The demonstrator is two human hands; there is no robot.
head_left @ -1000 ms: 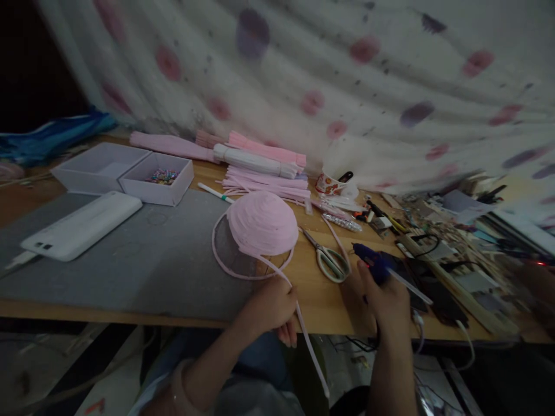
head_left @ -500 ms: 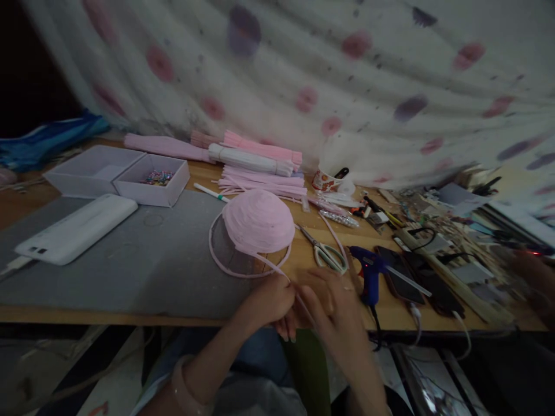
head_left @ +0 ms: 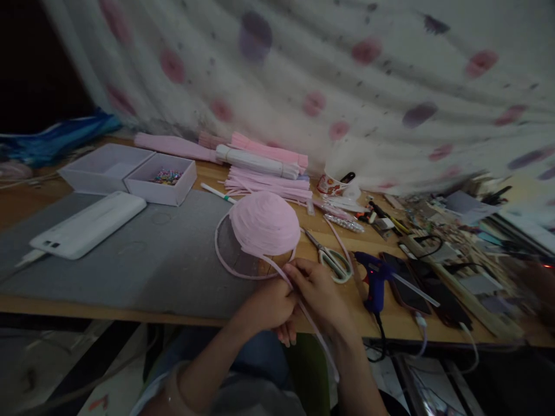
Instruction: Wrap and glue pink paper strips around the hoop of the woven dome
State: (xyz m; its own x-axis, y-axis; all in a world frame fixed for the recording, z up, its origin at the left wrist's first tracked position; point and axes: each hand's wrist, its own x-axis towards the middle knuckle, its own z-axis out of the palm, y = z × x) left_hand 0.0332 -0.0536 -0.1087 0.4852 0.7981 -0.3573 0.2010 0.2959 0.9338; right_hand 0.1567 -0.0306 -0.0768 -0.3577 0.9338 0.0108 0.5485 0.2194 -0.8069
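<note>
A pink coiled dome rests on the table inside a thin pink hoop. From the dome's lower edge a flat pink strip runs toward me, passes between my hands and hangs past the table edge. My left hand is closed around the strip near the table's front edge. My right hand pinches the same strip between thumb and fingers, just beyond the left. Scissors with pale handles lie right of the dome, near my right hand.
A blue glue gun and phones lie to the right. Bundles of pink strips lie behind the dome. At left are a white power bank and an open box of small coloured beads.
My right hand, blurred with fingers spread before, has come in to the strip and pinched it. The left hand stays nearly in place. The whole view has shifted slightly.
</note>
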